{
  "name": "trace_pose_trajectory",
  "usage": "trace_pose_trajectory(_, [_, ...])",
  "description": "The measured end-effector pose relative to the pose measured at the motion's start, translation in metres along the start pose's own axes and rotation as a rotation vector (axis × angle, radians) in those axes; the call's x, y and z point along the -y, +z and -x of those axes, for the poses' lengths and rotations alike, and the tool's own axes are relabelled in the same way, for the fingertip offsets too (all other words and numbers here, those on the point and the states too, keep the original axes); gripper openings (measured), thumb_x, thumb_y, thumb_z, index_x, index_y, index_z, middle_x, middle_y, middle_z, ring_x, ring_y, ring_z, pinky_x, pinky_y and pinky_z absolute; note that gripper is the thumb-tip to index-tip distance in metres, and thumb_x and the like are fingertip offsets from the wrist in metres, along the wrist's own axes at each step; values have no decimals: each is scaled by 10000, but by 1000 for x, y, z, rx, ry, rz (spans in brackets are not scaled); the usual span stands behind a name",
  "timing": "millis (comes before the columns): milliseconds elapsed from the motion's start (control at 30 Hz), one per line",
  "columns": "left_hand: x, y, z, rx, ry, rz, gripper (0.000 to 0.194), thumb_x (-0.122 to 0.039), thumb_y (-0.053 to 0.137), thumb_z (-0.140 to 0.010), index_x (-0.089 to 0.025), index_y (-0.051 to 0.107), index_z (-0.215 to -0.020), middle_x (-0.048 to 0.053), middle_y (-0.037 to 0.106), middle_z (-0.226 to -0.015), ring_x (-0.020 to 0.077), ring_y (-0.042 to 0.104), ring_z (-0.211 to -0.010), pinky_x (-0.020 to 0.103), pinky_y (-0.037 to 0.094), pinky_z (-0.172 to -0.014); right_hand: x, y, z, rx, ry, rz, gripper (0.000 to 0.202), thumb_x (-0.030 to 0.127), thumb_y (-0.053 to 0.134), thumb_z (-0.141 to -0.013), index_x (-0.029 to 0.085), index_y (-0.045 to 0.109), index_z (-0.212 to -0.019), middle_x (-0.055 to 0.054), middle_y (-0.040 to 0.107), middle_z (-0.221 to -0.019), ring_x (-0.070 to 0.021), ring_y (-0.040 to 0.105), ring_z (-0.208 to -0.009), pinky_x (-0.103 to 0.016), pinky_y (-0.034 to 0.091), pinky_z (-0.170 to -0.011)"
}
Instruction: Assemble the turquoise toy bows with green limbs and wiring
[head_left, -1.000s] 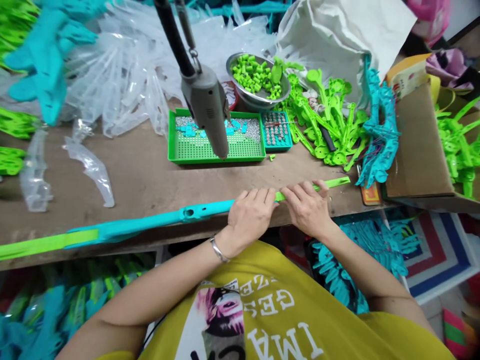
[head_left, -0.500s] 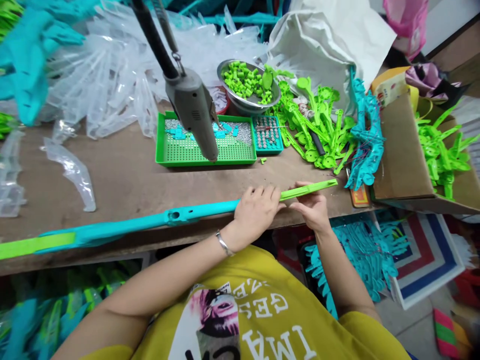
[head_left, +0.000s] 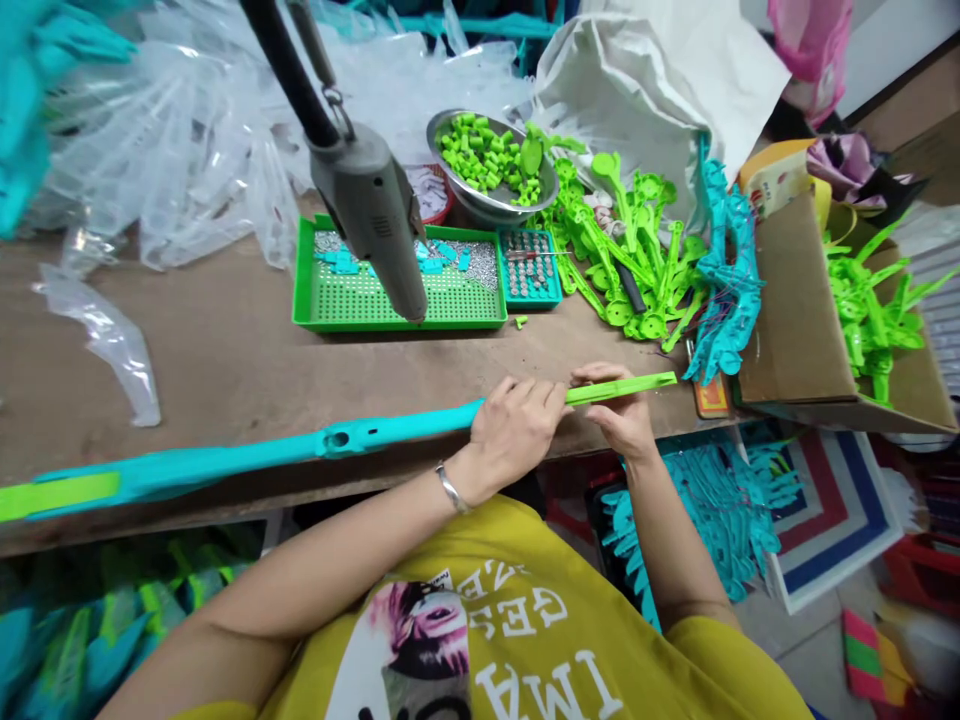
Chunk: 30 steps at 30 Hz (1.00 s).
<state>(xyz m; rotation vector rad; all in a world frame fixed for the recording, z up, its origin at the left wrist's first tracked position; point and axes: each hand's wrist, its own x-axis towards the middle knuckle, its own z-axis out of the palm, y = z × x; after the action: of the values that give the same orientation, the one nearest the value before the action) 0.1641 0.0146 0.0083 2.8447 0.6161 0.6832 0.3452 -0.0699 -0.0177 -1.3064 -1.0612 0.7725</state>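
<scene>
A long turquoise plastic toy piece (head_left: 247,455) with green ends lies along the front edge of the workbench, its left end running out of view. My left hand (head_left: 517,425), with a metal bracelet at the wrist, is wrapped over it from above where turquoise meets green. Around the green right end (head_left: 637,384) my right hand (head_left: 619,420) is curled, with fingers on the far side and thumb on the near side. The right fingertips are partly hidden behind the green part. A grey power screwdriver (head_left: 375,220) hangs above the bench, touched by neither hand.
Behind stand a green tray (head_left: 397,318) of screws and turquoise bits, a teal tray (head_left: 532,270), and a metal bowl (head_left: 495,210) of green pieces. Green parts (head_left: 637,260) heap at right beside a cardboard box (head_left: 787,300). Clear plastic shells (head_left: 202,150) pile at back left.
The view has shifted a little, so the bench items appear slightly farther left. Both hands stay on the toy piece; the right fingers have shifted slightly closer to my left hand.
</scene>
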Motion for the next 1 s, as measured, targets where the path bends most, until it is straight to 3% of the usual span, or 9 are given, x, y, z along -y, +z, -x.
trace_pose_trajectory(167, [-2, -2, 0, -18, 9, -8, 194, -282, 516, -1058, -181, 616, -926, 38, 683, -816, 225, 641, -795, 385, 358, -706, -1, -5, -1, -54, -32, 37, 213, 368, 874, -773, 279, 694, -842, -7, 693, -865, -195, 681, -848, -381, 586, -805])
trace_pose_trajectory(300, [-2, -1, -1, -3, 4, -10, 178, -274, 526, -1053, -177, 623, -940, 40, 691, -824, 227, 644, -803, 382, 362, -704, 2, -4, -2, -51, 7, 75, 298, 481, 855, -762, 270, 652, -817, -15, 677, -856, -209, 677, -847, -406, 591, -809])
trace_pose_trajectory(433, [-1, -1, 0, 11, -3, -4, 182, -304, 537, -1051, -165, 638, -991, 53, 707, -858, 232, 654, -834, 380, 378, -715, 11, -12, -2, -52, 24, 46, 374, 596, 760, -809, 263, 632, -923, -52, 668, -946, -240, 684, -955, -437, 597, -853])
trace_pose_trajectory(600, [0, 1, 1, 12, -8, -10, 191, -298, 519, -1056, -166, 641, -992, 57, 702, -856, 234, 663, -835, 380, 404, -705, 18, -16, -3, -159, -96, 135, 286, 516, 756, -837, 262, 627, -865, -42, 619, -883, -235, 672, -914, -439, 605, -842])
trace_pose_trajectory(733, [-3, 5, -2, 1, -9, -15, 220, -298, 509, -1058, -142, 663, -1034, 68, 717, -854, 236, 682, -822, 378, 456, -692, 20, -13, -7, -157, -115, 73, 262, 483, 776, -817, 261, 641, -848, -31, 619, -851, -225, 679, -869, -436, 611, -821])
trace_pose_trajectory(800, [-6, 3, 1, -49, 1, -33, 254, -269, 509, -1055, -98, 656, -1173, 109, 752, -985, 249, 706, -938, 384, 511, -769, 20, -17, -10, -158, -75, 56, 272, 481, 797, -789, 256, 654, -844, -31, 639, -856, -220, 684, -864, -427, 601, -822])
trace_pose_trajectory(867, [-8, -5, 9, -139, 46, -39, 341, -238, 524, -1043, -69, 596, -1331, 154, 733, -1219, 268, 683, -1151, 401, 530, -950, 20, -23, -15, -199, -18, 31, 276, 463, 830, -751, 255, 684, -858, -30, 666, -866, -210, 689, -839, -422, 580, -828])
trace_pose_trajectory(1000, [10, -37, 46, -253, 191, -33, 416, -189, 522, -1015, -126, 533, -1427, 122, 636, -1446, 253, 551, -1397, 408, 413, -1203, 19, -43, -28, -392, 65, -4, 310, 366, 898, -646, 302, 774, -923, -57, 729, -817, -224, 695, -743, -482, 537, -823])
